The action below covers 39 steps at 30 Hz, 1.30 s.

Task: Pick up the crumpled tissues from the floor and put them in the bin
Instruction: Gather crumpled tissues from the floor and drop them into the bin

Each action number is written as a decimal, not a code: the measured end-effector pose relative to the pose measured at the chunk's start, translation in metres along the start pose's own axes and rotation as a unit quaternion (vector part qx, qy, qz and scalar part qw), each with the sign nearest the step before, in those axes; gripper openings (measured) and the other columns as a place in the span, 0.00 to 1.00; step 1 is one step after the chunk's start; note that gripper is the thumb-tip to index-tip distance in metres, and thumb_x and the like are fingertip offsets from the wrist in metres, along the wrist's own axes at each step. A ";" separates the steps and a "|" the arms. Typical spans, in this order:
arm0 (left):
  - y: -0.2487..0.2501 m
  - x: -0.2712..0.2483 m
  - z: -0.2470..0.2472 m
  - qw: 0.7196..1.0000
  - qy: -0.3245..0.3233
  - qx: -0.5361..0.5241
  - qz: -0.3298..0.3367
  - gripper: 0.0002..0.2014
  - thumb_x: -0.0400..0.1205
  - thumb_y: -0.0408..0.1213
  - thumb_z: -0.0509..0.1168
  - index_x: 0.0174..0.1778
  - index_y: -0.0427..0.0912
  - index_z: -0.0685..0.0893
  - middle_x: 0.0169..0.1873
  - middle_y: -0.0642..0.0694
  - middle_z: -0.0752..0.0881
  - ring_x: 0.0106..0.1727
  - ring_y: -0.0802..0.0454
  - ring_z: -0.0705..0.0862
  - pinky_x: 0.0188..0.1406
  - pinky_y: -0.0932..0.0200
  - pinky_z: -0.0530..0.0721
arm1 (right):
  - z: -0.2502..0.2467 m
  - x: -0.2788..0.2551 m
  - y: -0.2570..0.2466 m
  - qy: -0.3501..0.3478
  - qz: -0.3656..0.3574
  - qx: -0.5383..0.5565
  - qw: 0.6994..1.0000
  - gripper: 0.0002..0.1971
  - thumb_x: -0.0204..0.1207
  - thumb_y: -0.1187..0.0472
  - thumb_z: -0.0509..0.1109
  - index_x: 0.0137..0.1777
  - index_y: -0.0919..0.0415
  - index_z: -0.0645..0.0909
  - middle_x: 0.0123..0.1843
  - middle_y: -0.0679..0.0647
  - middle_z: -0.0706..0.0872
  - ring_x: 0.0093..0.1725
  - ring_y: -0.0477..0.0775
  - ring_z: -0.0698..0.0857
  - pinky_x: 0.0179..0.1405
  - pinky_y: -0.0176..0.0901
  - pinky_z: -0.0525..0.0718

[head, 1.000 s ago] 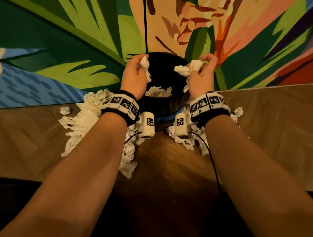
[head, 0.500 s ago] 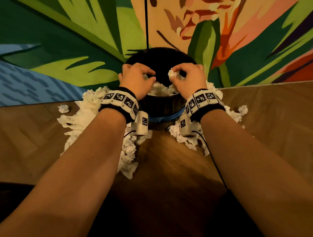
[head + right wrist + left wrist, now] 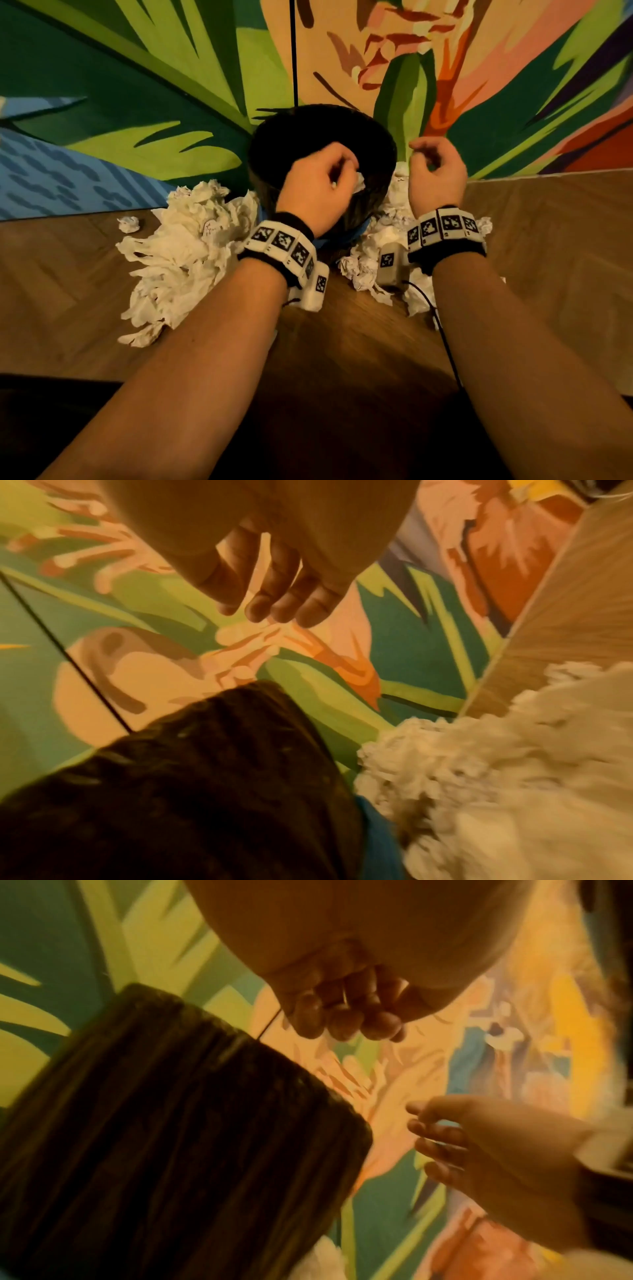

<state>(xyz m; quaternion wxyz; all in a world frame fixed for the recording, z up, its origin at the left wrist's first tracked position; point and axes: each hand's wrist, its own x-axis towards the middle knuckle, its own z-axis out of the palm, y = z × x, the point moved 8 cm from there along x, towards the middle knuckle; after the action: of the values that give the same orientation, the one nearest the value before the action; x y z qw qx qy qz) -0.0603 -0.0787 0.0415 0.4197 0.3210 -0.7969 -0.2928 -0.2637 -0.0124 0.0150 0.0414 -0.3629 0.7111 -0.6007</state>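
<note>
Left hand (image 3: 317, 186) over the bin (image 3: 322, 137) mouth, grip curled and holding nothing. Right hand (image 3: 436, 174) beside the rim, grip slack and bare. Big heap of tissues (image 3: 185, 253) on the floor (image 3: 548, 257) lies left of the bin, nearer the left hand; smaller heap (image 3: 387, 236) directly below the right hand.

wooden floor (image 3: 548, 260) with black bin (image 3: 274, 150), crumpled tissues (image 3: 185, 260) heaped on both sides

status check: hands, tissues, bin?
Left hand over bin, fingers curled, nothing held. Right hand beside bin, empty. Tissues piled on floor both sides. Nothing blocking.
</note>
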 end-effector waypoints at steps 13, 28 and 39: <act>-0.093 -0.111 0.137 0.904 -0.365 0.182 -0.128 0.08 0.82 0.43 0.60 0.54 0.50 0.82 0.51 0.47 0.85 0.51 0.45 0.84 0.46 0.52 0.84 | -0.001 -0.109 0.161 -0.173 0.209 -0.181 0.945 0.09 0.76 0.63 0.68 0.44 0.46 0.83 0.38 0.41 0.83 0.39 0.44 0.83 0.31 0.25 0.72; -0.169 -0.145 0.189 0.818 -0.472 0.226 -0.238 0.37 0.81 0.36 0.63 0.84 0.61 0.55 0.84 0.48 0.47 0.72 0.36 0.75 0.68 0.45 0.79 | 0.033 -0.185 0.234 -0.468 0.259 -0.374 0.758 0.27 0.82 0.53 0.59 0.82 0.44 0.64 0.88 0.50 0.51 0.84 0.61 0.60 0.84 0.55 0.58; -0.195 -0.182 0.163 0.807 -0.424 0.256 -0.321 0.10 0.79 0.38 0.69 0.49 0.50 0.73 0.72 0.41 0.66 0.60 0.40 0.80 0.64 0.46 0.81 | 0.034 -0.201 0.237 -0.422 0.288 -0.309 0.802 0.07 0.76 0.50 0.73 0.42 0.50 0.91 0.41 0.46 0.88 0.45 0.47 0.86 0.47 0.37 0.85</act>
<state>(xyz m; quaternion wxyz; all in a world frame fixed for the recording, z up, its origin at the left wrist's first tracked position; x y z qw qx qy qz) -0.0677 -0.0304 -0.2674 -0.1752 0.4983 -0.7932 -0.3030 -0.2103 0.0764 -0.2796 0.3942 -0.3526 0.8431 -0.0971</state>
